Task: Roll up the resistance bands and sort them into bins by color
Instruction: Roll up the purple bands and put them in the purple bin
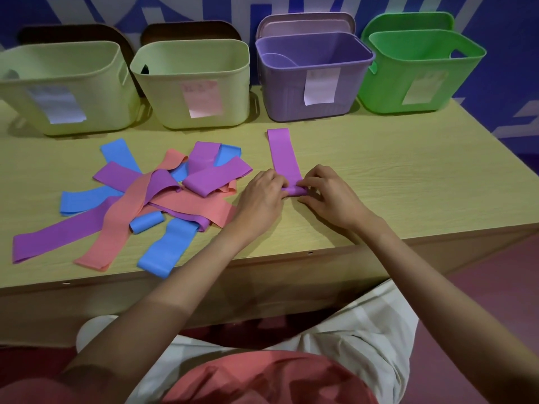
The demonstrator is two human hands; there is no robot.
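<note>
A purple resistance band lies flat on the table, stretching away from me, with its near end curled into a small roll. My left hand pinches the roll's left end. My right hand pinches its right end. To the left lies a loose pile of purple, blue and salmon bands, including one short blue roll. Along the back stand two pale yellow-green bins, a purple bin and a green bin.
Each bin carries a paper label on its front. The purple bin holds something purple at its bottom. The wooden table ends in a front edge near my lap. A blue patterned wall stands behind the bins.
</note>
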